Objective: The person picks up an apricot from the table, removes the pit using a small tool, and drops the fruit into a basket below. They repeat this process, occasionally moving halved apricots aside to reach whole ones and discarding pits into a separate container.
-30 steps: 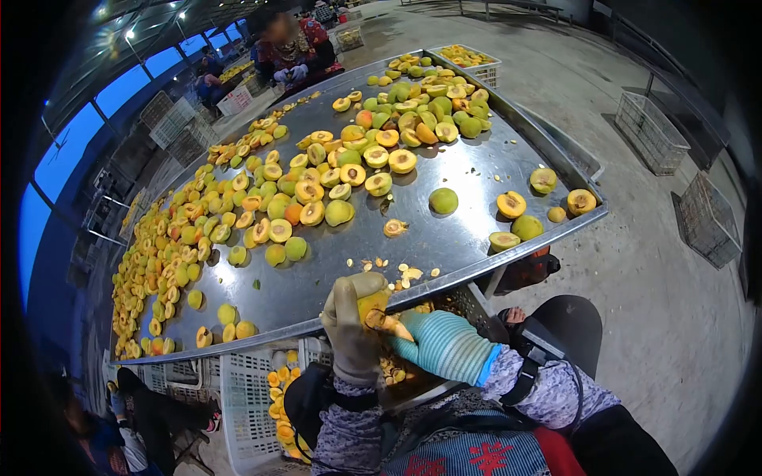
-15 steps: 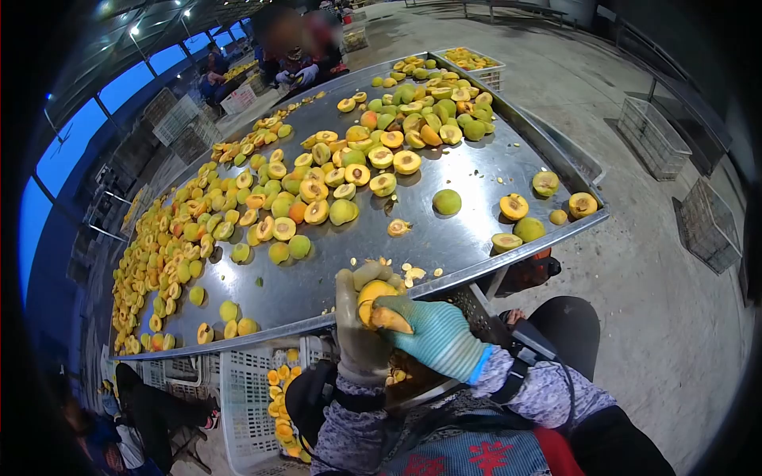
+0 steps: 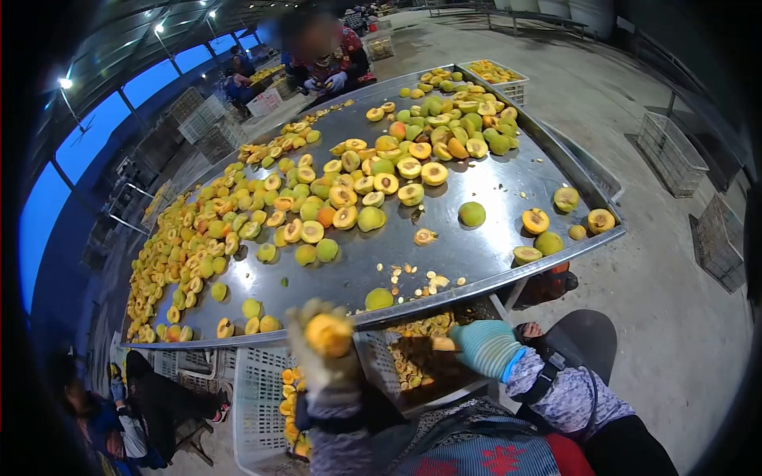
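Note:
My left hand [image 3: 321,357], in a pale glove and blurred by motion, holds an orange-yellow peach half [image 3: 329,334] above the white crate [image 3: 258,397] of peach halves. My right hand [image 3: 484,347], in a blue-green striped glove, is closed over the bin of scraps [image 3: 417,357]; a small tan piece or tool [image 3: 443,343] pokes out from its fingers. A green-yellow peach [image 3: 379,299] lies at the near edge of the metal table [image 3: 429,270], beside several small pale bits [image 3: 432,282].
Many halved peaches [image 3: 190,246] cover the table's left side and back. A co-worker [image 3: 329,59] sits beyond the table, another [image 3: 103,412] at the lower left. Crates [image 3: 671,155] stand on the floor at right.
My hands have moved apart: the left went left and down with the peach half, the right moved right and down. A green-yellow peach now shows at the near table edge.

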Available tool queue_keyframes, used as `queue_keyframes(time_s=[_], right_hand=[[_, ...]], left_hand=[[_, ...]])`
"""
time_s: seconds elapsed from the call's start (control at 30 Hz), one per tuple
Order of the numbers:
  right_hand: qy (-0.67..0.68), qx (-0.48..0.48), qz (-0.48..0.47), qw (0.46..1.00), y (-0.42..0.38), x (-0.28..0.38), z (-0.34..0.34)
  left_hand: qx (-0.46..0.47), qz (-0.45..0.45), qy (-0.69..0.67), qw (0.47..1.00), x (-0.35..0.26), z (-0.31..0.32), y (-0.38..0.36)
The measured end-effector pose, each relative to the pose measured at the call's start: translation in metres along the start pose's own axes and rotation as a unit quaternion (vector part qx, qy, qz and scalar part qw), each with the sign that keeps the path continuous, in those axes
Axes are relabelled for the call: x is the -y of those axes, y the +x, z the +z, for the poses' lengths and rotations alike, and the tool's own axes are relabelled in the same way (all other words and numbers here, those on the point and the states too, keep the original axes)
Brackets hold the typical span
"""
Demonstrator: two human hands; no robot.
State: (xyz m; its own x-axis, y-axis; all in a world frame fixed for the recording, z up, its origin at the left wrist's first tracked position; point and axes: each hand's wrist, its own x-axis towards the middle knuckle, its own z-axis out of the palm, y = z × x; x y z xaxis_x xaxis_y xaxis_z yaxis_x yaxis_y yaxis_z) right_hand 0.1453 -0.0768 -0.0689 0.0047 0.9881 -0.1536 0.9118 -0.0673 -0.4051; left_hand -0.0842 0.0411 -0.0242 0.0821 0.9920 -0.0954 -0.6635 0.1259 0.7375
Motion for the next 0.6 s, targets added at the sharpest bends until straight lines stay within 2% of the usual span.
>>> queue_keyframes(time_s=[0.03, 0.07, 0.1, 0.13, 0.2, 0.23, 0.3, 0.37, 0.43, 0.47, 0.53, 0.57, 0.6], right_hand=[[-0.043, 0.003, 0.018, 0.999, -0.002, -0.003, 0.001], [-0.042, 0.003, 0.015, 0.999, -0.003, 0.001, -0.005], [-0.009, 0.007, 0.001, 1.0, -0.006, 0.007, -0.018], [0.026, 0.01, -0.012, 1.0, -0.006, 0.013, -0.028], [0.031, 0.02, -0.022, 0.999, -0.001, 0.022, -0.029], [0.058, -0.015, -0.04, 0.997, 0.001, 0.025, -0.025], [0.105, -0.074, -0.074, 0.989, 0.004, 0.03, -0.019], [0.109, -0.064, -0.068, 0.99, 0.007, 0.031, -0.021], [0.104, -0.051, -0.048, 0.992, 0.009, 0.032, -0.025], [0.106, -0.053, -0.039, 0.992, 0.011, 0.032, -0.026], [0.107, -0.054, -0.026, 0.993, 0.014, 0.031, -0.025], [0.123, -0.075, -0.032, 0.989, 0.015, 0.031, -0.023], [0.139, -0.096, -0.04, 0.985, 0.016, 0.032, -0.022]], left_hand=[[0.008, 0.048, 0.043, 0.998, -0.024, -0.02, -0.003], [-0.034, 0.098, 0.12, 0.987, -0.046, -0.027, -0.013], [-0.076, 0.113, 0.364, 0.921, -0.075, -0.066, -0.016], [-0.124, 0.063, 0.453, 0.88, -0.094, -0.081, -0.011], [-0.164, 0.105, 0.668, 0.718, -0.111, -0.093, 0.007], [-0.167, 0.104, 0.669, 0.717, -0.109, -0.092, 0.023], [-0.018, 0.205, 0.642, 0.739, -0.097, -0.08, 0.077], [0.026, 0.244, 0.659, 0.711, -0.066, -0.063, 0.134], [0.062, 0.315, 0.745, 0.584, -0.032, -0.063, 0.198], [0.068, 0.315, 0.744, 0.585, -0.019, -0.064, 0.221], [0.07, 0.158, 0.789, 0.59, 0.001, -0.063, 0.25], [0.075, 0.141, 0.813, 0.559, -0.004, -0.043, 0.238], [0.076, 0.14, 0.813, 0.56, -0.007, -0.037, 0.234]])
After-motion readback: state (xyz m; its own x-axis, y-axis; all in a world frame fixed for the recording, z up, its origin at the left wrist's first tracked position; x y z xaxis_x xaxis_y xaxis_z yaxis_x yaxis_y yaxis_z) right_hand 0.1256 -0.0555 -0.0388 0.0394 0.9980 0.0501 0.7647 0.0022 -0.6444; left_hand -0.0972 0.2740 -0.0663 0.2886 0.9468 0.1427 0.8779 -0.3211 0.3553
